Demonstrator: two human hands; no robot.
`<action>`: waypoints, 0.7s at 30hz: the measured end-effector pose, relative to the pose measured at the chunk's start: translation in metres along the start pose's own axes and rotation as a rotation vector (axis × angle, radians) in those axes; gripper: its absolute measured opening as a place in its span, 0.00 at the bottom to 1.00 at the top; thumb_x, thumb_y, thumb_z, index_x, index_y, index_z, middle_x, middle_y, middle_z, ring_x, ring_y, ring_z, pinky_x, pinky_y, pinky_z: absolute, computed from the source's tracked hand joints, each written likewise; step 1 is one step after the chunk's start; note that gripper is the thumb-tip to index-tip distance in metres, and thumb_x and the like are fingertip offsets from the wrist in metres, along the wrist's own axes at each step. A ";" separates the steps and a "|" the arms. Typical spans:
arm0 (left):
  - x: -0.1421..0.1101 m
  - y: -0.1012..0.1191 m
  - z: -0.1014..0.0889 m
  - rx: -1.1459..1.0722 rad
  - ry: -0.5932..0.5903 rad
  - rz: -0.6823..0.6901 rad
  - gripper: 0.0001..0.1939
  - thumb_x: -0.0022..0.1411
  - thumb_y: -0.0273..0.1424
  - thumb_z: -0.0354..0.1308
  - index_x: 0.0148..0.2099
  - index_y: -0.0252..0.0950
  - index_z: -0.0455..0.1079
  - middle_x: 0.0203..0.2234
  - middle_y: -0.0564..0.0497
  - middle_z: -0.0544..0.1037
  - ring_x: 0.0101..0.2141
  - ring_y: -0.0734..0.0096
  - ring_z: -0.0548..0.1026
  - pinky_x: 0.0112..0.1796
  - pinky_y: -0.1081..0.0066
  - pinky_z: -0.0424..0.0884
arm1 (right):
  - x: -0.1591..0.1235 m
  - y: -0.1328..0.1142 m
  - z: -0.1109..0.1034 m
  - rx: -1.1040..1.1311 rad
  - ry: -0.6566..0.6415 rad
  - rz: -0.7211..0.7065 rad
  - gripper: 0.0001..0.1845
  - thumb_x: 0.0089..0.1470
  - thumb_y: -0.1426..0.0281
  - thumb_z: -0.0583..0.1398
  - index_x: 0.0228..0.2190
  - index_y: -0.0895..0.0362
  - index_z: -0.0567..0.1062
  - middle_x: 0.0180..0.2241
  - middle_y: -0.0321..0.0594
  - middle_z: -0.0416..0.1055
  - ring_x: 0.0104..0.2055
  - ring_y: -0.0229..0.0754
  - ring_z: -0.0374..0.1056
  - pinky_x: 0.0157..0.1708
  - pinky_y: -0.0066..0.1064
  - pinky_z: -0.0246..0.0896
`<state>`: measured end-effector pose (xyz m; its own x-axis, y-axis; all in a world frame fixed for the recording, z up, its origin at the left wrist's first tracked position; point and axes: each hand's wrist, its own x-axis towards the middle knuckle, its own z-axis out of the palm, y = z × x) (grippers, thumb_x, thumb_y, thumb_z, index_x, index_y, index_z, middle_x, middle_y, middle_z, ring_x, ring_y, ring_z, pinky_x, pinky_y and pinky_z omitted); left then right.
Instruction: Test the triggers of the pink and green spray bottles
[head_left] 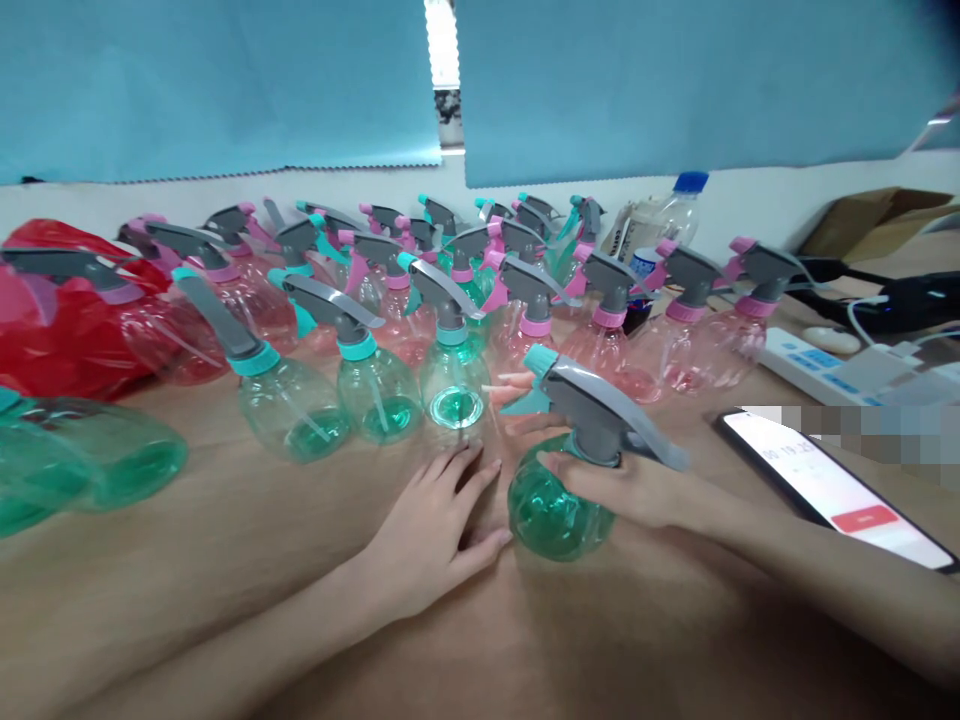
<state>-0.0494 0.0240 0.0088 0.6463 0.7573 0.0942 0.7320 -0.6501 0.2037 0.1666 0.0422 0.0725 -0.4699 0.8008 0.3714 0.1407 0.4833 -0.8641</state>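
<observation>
My right hand point(637, 490) is wrapped round the neck of a green spray bottle point(555, 505) with a grey trigger head and teal nozzle, standing on the wooden table point(300, 600). The fingers reach over its shoulder. My left hand point(435, 530) lies flat on the table just left of that bottle, fingers stretched out and holding nothing, fingertips close to the bottle's base.
Several finished spray bottles, green point(454, 385) and pink point(607, 350), crowd the table behind. Green bottle bodies point(97, 465) lie at far left by a red bag point(52, 330). A lit phone point(832, 490) lies right; a power strip point(847, 370) and water bottle point(667, 225) sit farther back.
</observation>
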 end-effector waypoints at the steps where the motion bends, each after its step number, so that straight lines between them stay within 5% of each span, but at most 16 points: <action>1: 0.000 0.000 0.000 0.000 0.000 -0.001 0.31 0.65 0.46 0.52 0.64 0.34 0.59 0.61 0.37 0.60 0.60 0.48 0.58 0.55 0.50 0.60 | 0.000 -0.001 0.000 0.000 0.004 -0.001 0.31 0.44 0.80 0.54 0.52 0.52 0.64 0.52 0.40 0.70 0.42 0.41 0.76 0.37 0.30 0.75; 21: -0.002 0.000 0.000 -0.007 0.016 0.004 0.30 0.65 0.45 0.53 0.63 0.34 0.59 0.61 0.37 0.60 0.60 0.48 0.58 0.56 0.50 0.59 | 0.001 0.000 0.001 0.023 0.043 -0.019 0.26 0.44 0.80 0.55 0.47 0.54 0.64 0.51 0.42 0.71 0.44 0.42 0.75 0.37 0.31 0.75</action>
<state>-0.0506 0.0222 0.0085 0.6460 0.7553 0.1104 0.7276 -0.6531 0.2099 0.1656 0.0426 0.0726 -0.4345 0.8062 0.4015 0.1116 0.4906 -0.8642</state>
